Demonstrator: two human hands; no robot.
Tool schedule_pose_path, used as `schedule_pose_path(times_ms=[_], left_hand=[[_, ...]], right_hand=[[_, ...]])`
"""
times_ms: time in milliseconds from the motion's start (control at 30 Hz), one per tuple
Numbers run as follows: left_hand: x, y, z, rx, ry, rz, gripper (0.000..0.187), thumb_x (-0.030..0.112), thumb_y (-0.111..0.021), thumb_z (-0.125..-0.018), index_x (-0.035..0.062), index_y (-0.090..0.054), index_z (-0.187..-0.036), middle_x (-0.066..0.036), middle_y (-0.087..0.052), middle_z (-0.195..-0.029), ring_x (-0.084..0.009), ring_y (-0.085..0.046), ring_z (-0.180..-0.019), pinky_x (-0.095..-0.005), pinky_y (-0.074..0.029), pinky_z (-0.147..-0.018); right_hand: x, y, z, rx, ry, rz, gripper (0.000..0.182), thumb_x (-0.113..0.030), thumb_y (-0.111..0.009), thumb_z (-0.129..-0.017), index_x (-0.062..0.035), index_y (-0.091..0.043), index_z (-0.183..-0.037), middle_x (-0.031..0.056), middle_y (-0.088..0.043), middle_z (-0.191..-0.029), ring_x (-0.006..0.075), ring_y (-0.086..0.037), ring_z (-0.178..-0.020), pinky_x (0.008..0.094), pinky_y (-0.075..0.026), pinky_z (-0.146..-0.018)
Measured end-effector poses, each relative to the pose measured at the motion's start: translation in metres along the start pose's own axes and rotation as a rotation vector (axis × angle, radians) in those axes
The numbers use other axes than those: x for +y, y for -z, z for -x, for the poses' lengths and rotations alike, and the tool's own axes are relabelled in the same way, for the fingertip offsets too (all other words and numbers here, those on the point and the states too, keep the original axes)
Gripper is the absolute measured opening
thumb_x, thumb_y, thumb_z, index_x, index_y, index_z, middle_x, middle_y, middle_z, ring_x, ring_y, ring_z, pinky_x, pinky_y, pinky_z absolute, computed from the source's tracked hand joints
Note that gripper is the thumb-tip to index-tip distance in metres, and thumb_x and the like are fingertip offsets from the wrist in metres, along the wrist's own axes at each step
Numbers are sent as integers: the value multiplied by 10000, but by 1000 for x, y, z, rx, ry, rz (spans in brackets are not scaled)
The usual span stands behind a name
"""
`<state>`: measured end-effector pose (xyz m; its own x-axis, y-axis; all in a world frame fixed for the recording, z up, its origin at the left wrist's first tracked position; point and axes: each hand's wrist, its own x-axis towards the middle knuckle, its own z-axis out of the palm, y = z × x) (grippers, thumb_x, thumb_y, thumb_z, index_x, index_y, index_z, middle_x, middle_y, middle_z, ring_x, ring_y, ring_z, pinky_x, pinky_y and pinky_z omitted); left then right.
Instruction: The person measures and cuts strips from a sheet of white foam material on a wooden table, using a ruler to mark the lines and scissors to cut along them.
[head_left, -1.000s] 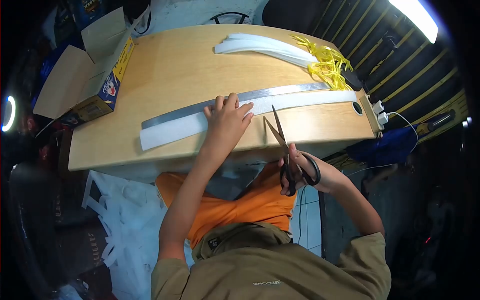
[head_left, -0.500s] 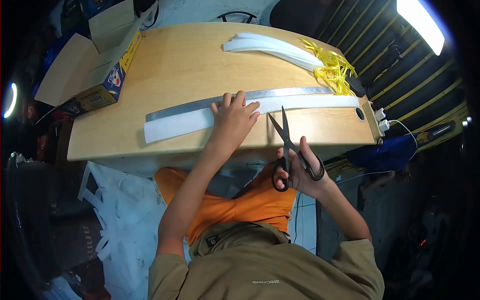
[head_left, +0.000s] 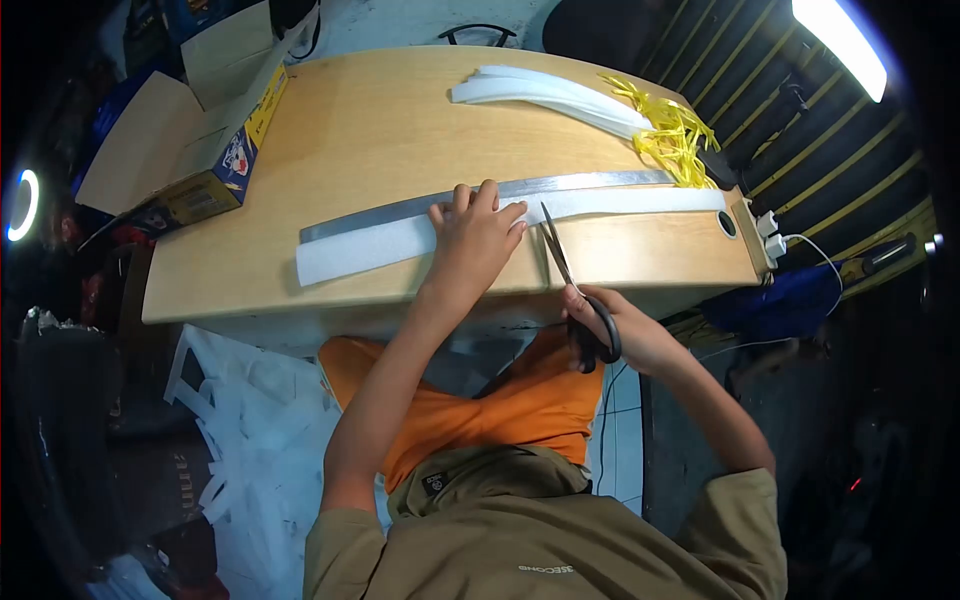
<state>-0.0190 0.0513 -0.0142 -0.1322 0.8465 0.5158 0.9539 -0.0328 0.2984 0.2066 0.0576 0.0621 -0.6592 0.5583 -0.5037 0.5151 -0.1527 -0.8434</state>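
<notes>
My left hand [head_left: 472, 240] presses down with bent, spread fingers on a long white foam strip [head_left: 365, 249] and the metal ruler [head_left: 385, 214] along its far edge. My right hand [head_left: 625, 335] is closed round the handles of black scissors [head_left: 558, 250]. Their blades point away from me, close together, with the tips at the strip's near edge just right of my left fingers. Whether the blades touch the foam I cannot tell. Farther back lies a stack of white strips [head_left: 550, 92], with yellow ribbons [head_left: 675, 140] at its right end.
An open cardboard box [head_left: 215, 165] stands at the desk's left end. White plugs [head_left: 772, 235] sit in a socket at the right edge of the wooden desk [head_left: 370, 120]. Many white scraps [head_left: 265, 440] lie on the floor at the left.
The scissors have gone from spread blades to nearly closed ones and turned slightly. My right hand has rotated and closed round the handles. My left hand keeps its place on the strip.
</notes>
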Motion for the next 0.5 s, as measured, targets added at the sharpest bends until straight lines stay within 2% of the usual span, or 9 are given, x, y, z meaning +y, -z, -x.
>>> schedule_pose_path(times_ms=[233,500], left_hand=[[1,2,-1,-12,11,-4,257,358,-697,-925,271,-759,-1160,5,-524,-1039,-224,-491,-1062,-508,-368,-873],[1,2,-1,-34,23,-1,253,360,-692,-931,280,-757,-1162,4,-525,-1050,-224,-494,-1068,-519,-375,-884]], right_hand=[[-15,1,1,75,-77,71,644,-614,-538,-1005,29,-556,-1044,56,-575,-671,143,-649,-582,268,-528,-535],[-20,-3,2,74,-108,46,605,-586,-553,-1011,19,-576,-1036,38,-563,-659,127,-626,-569,269,-524,-519]])
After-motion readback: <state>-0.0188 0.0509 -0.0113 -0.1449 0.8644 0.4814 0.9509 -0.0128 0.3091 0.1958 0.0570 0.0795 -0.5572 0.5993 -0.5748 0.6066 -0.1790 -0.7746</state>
